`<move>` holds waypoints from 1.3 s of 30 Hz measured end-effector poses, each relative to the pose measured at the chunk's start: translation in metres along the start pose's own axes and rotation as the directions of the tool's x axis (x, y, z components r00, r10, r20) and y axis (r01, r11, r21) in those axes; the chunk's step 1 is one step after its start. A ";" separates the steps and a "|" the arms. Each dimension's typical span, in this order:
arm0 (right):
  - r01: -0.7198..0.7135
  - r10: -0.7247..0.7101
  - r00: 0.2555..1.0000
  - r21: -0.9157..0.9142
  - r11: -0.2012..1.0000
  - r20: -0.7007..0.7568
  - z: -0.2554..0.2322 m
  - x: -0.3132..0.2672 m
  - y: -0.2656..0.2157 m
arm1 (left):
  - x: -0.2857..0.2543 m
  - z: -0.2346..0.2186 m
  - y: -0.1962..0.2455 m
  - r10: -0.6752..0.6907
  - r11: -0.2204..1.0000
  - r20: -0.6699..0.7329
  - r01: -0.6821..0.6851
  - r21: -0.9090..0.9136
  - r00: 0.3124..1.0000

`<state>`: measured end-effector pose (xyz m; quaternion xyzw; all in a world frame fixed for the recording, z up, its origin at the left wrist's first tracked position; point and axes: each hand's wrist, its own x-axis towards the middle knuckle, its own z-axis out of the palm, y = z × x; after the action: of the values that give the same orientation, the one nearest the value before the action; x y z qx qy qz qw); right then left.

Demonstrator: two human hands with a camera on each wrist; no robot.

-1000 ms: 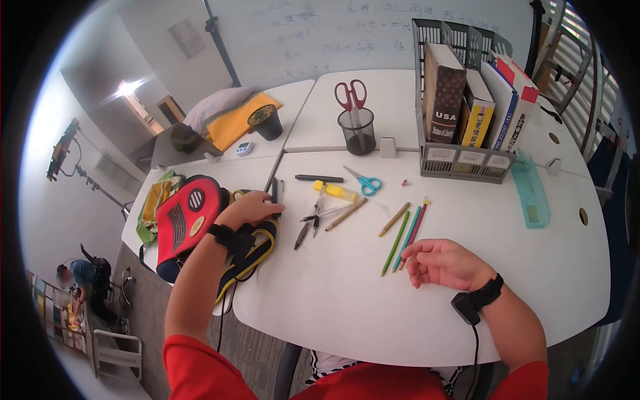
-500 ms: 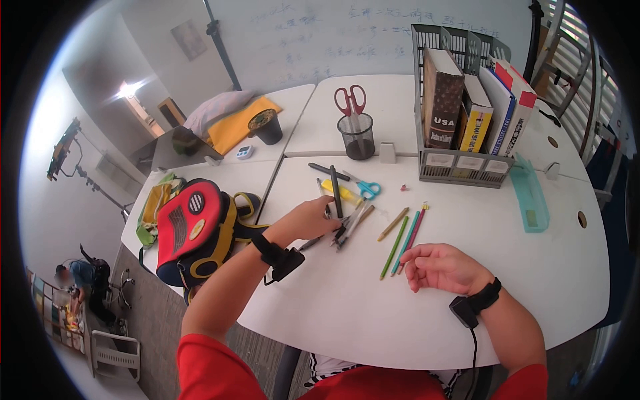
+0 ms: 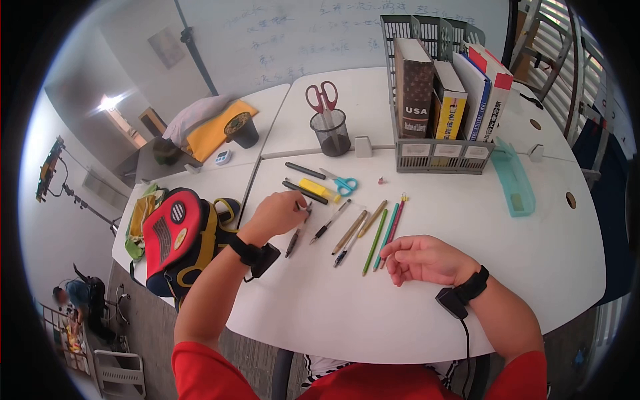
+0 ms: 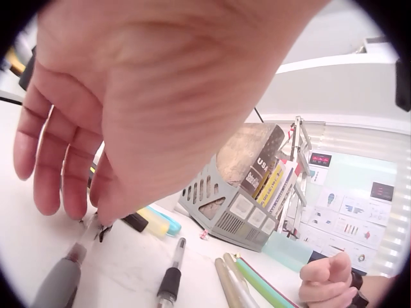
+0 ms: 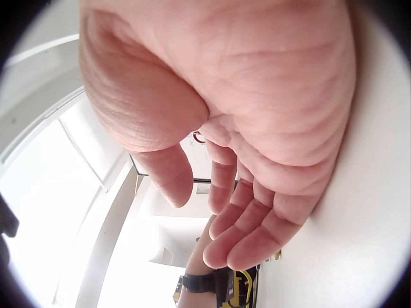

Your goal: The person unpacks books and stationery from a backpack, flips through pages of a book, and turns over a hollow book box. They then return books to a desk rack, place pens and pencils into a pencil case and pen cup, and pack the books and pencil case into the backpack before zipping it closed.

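Note:
My left hand (image 3: 277, 217) is over the left part of the pens, thumb and fingertips pinching the end of a dark-gripped pen (image 3: 293, 240). In the left wrist view that pen (image 4: 61, 282) slants down from the fingertips of the left hand (image 4: 148, 96). Another black-gripped pen (image 3: 330, 222) lies just right of it, beside brown pencils (image 3: 349, 233) and a white pen (image 3: 344, 250). Above are black markers (image 3: 305, 171) and a yellow highlighter (image 3: 319, 191). My right hand (image 3: 430, 260) rests loosely curled, holding nothing, beside green, teal and dark red pencils (image 3: 377, 243).
A red and navy bag (image 3: 175, 233) sits at the left. Behind the pens are blue scissors (image 3: 347, 185), a mesh cup (image 3: 331, 141) with red-handled scissors, and a grey rack (image 3: 408, 159) of books. A teal case (image 3: 515, 183) lies at the right.
My left hand went from beside the bag rightward over the pens, then back a little left. The bunched pens now lie spread apart. My right hand has barely moved; the head view has shifted.

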<state>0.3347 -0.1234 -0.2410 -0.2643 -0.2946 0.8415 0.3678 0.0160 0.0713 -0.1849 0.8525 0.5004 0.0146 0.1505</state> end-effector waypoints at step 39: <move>0.001 0.000 1.000 -0.035 0.999 0.009 0.000 -0.001 0.000 | 0.036 -0.018 -0.020 0.071 0.956 -0.040 -0.056 0.287 0.997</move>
<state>0.3347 -0.1240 -0.2408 -0.2669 -0.3113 0.8372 0.3620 0.0134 0.1153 -0.1778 0.8803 0.4732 -0.0316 0.0129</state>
